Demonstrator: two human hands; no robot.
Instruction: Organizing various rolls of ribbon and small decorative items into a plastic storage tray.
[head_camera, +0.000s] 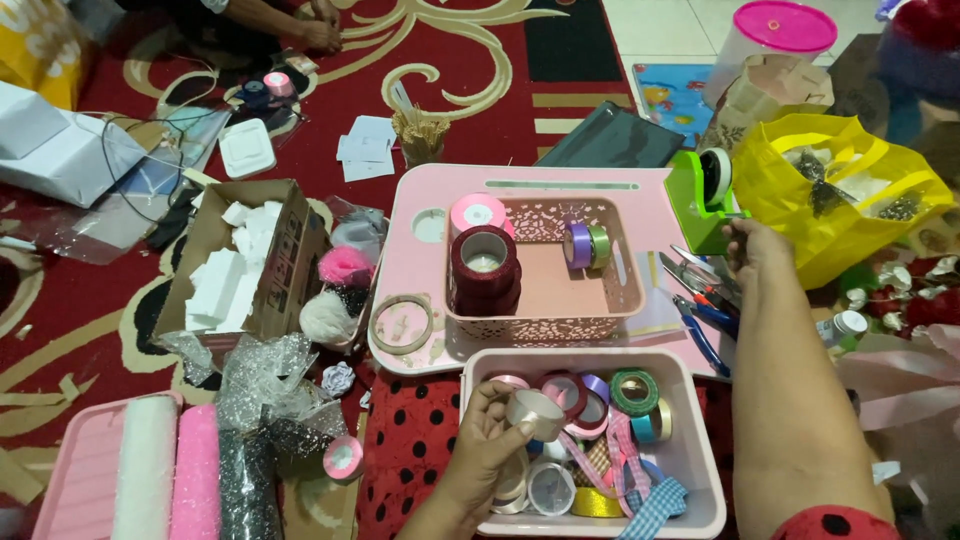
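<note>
Left grip (490, 435) holds one ribbon roll (535, 412); right hand (755, 250) touches one tape dispenser (700, 195).

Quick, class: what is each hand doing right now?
Left hand: closed on a pale ribbon roll above the white bin.
Right hand: at the green tape dispenser; grip cannot be told.
</note>
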